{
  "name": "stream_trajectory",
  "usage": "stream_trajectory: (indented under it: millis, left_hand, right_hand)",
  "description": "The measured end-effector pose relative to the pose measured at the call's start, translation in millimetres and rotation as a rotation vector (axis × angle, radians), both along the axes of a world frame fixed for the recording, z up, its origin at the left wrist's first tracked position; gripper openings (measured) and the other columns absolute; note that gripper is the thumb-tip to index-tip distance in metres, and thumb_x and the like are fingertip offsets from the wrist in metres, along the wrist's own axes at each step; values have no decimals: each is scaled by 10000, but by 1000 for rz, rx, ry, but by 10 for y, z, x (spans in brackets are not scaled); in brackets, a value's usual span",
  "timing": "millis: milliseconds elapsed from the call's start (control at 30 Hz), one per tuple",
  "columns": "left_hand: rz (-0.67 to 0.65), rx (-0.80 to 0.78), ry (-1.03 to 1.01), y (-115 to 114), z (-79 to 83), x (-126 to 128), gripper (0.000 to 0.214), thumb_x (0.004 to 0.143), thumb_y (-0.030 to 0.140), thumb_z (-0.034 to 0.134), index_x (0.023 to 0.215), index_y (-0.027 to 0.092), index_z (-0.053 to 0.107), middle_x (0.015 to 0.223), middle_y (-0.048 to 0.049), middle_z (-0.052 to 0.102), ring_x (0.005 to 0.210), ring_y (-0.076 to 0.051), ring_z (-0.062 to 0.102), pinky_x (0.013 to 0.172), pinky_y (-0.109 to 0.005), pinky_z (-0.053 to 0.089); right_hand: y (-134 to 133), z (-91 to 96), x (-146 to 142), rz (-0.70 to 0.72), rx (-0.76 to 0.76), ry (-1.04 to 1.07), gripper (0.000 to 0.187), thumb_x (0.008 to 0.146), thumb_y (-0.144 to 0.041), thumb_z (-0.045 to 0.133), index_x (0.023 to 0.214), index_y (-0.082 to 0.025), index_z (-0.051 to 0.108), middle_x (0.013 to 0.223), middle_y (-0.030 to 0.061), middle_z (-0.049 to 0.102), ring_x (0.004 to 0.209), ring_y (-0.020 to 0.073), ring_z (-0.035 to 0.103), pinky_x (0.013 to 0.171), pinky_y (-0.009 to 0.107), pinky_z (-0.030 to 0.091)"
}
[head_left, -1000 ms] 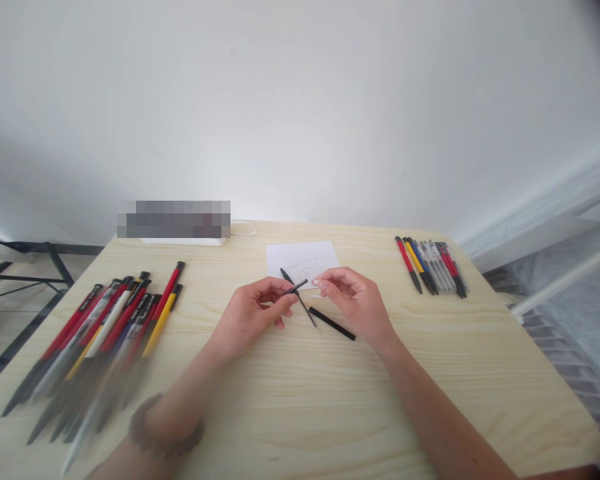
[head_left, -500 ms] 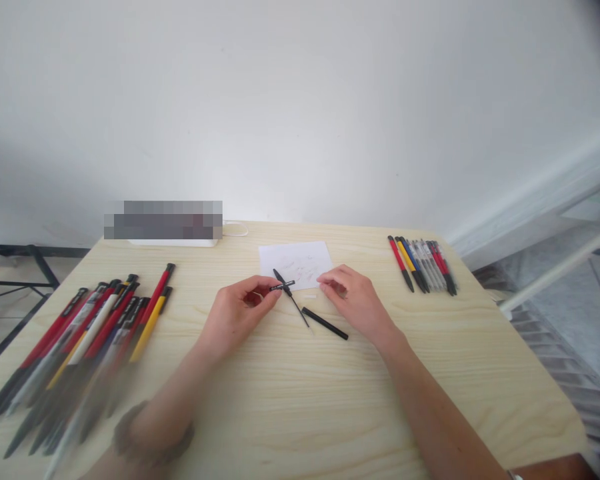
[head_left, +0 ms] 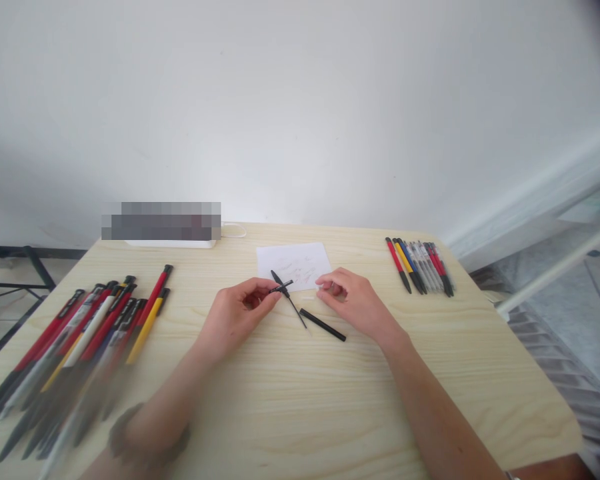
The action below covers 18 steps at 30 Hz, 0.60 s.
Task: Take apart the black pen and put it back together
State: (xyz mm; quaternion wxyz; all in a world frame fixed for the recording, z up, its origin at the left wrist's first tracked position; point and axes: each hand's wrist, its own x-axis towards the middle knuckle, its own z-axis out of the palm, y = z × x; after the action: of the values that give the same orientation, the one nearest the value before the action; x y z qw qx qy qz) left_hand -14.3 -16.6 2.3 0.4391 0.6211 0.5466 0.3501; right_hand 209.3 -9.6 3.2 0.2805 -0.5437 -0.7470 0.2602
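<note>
The hands are apart: the left hand (head_left: 240, 312) pinches a small black pen part (head_left: 287, 284); whether the right hand (head_left: 356, 301) grips anything, I cannot tell. Between them lies a black pen barrel (head_left: 323, 325).

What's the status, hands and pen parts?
Left hand pinching small black part. Right hand by paper, grip unclear. Black tube loose on table. Pens at both sides, apart from hands.

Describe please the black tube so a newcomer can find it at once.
On the pale wooden table, find the white paper. Nearer to the wearer, between the left hand and the right hand, the black tube lies slanted on the wood. It is straight and evenly thick, unlike the thinner dark rod just left of it.
</note>
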Motion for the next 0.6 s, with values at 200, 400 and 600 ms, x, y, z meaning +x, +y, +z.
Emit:
stream_trajectory:
  millis: [200, 400, 600]
  left_hand:
    - [4, -2, 2, -3, 14, 9, 297, 733, 410, 594, 913, 182, 654, 807, -28, 690, 705, -166, 612, 628, -251, 447]
    - [-7, -26, 3, -2, 17, 10, 306, 734, 414, 592, 925, 182, 649, 812, -31, 689, 720, -170, 614, 639, -255, 448]
    - [-11, -31, 5, 1, 16, 4, 309, 737, 418, 594, 938, 190, 651, 841, -29, 692, 737, -175, 616, 655, -260, 450]
  right_hand:
    - [7, 10, 21, 12, 35, 8, 207, 764, -155, 506, 911, -205, 642, 823, 19, 574, 627, 96, 525, 623, 247, 451]
    - [-20, 45, 12, 81, 35, -30, 190, 781, -197, 536, 927, -228, 653, 842, 12, 531, 614, 90, 490, 583, 234, 429]
    - [-24, 8, -41, 135, 44, -78, 137, 817, -255, 547, 875, -233, 669, 886, 22, 517, 697, 112, 523, 638, 251, 430]
